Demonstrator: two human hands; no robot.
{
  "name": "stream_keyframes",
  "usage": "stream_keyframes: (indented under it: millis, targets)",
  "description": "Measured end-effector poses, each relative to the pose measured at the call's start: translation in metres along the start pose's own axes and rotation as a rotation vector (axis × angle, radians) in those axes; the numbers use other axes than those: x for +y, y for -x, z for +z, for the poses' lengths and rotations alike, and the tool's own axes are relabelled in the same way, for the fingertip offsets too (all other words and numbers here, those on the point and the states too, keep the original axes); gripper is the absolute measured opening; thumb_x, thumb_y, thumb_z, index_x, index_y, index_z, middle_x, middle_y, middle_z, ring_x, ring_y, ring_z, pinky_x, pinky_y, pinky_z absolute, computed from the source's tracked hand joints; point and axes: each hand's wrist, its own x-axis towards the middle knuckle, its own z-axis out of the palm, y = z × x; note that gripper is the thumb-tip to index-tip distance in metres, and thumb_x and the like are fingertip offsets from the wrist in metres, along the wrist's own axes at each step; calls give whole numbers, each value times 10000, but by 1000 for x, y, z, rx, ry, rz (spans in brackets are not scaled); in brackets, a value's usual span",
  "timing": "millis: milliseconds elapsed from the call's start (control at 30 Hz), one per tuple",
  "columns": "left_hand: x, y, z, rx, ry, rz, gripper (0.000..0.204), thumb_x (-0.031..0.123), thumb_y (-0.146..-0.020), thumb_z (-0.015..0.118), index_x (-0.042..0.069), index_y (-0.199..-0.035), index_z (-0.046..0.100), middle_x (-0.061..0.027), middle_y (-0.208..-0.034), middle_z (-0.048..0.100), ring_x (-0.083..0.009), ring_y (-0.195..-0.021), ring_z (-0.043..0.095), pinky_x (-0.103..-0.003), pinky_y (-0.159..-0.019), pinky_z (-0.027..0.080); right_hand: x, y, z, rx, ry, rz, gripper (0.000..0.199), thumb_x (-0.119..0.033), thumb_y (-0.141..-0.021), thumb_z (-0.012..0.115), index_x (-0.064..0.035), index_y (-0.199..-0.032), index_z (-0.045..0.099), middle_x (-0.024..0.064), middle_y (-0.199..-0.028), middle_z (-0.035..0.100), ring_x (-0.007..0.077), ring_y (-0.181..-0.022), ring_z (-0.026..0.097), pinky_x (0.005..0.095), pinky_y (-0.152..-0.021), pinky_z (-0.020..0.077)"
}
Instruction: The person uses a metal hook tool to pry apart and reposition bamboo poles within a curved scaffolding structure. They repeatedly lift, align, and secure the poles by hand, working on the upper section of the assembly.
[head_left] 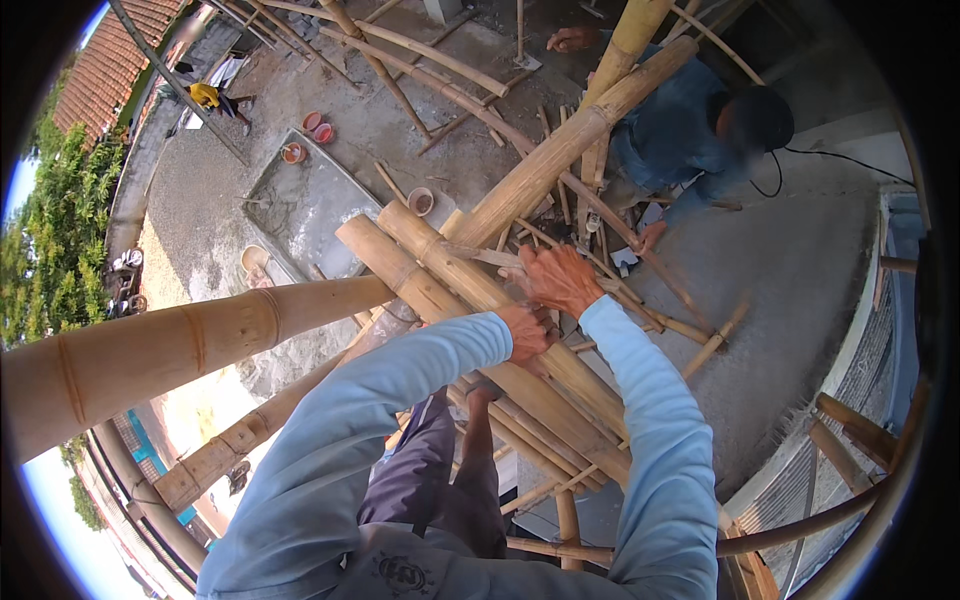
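My right hand [560,280] is closed, knuckles up, over the bamboo poles in front of me. A pale flat strip [482,255] lies across the poles and runs into its fingers; I cannot tell what the strip is made of. Close beside it, my left hand [528,332] is curled against the poles, its grip partly hidden. Under both hands, a thick bamboo pole [395,262] and a second bamboo pole [425,238] run side by side from upper left to lower right. Another bamboo pole [540,170] slants up to the right from where they cross.
A large bamboo pole [200,335] enters from the left. Below, at upper right, a person in a dark cap and blue top [680,130] bends among loose bamboo. A shallow mortar trough [305,210], red buckets [318,128] and a gravel heap [190,190] lie on the ground.
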Motion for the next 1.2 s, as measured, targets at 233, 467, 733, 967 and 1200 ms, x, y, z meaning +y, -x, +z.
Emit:
stream_keyframes:
  millis: [233, 467, 733, 967, 1200]
  targets:
    - [2, 6, 4, 195, -160, 71, 822, 742, -757, 658, -24, -1049, 709, -174, -910, 714, -353, -1000, 693, -467, -953, 539, -24, 15, -16, 402, -414, -401, 384, -343, -908, 742, 6, -974, 595, 223, -806, 688, 395, -701, 706, 493, -616, 545]
    - [-4, 3, 30, 317, -87, 85, 772, 724, -771, 663, -15, -991, 703, -158, -898, 699, -327, -925, 693, -432, -899, 549, -34, 0, -33, 338, -311, -273, 502, -473, -966, 627, 28, -976, 605, 220, -723, 689, 390, -666, 708, 475, -587, 556]
    - [2, 1, 3, 151, -193, 37, 822, 724, -785, 648, -42, -1078, 702, -193, -982, 725, -354, -1015, 692, -462, -958, 529, -18, 1, -30, 37, -83, -70, 391, -356, -952, 681, 22, -1021, 607, 205, -797, 700, 381, -682, 710, 453, -610, 563]
    - [14, -3, 5, 135, -117, 80, 824, 728, -756, 667, -25, -1087, 708, -188, -957, 721, -346, -980, 702, -472, -942, 535, 8, 1, 24, -141, 38, 24, 390, -383, -925, 663, -14, -929, 538, 238, -821, 706, 422, -737, 707, 499, -645, 549]
    - [1, 5, 18, 276, -113, 39, 809, 731, -751, 680, -28, -1028, 700, -180, -920, 716, -336, -902, 706, -445, -894, 547, -25, -3, -35, 450, -421, -475, 416, -390, -900, 706, -6, -919, 547, 236, -768, 684, 419, -664, 686, 480, -604, 538]
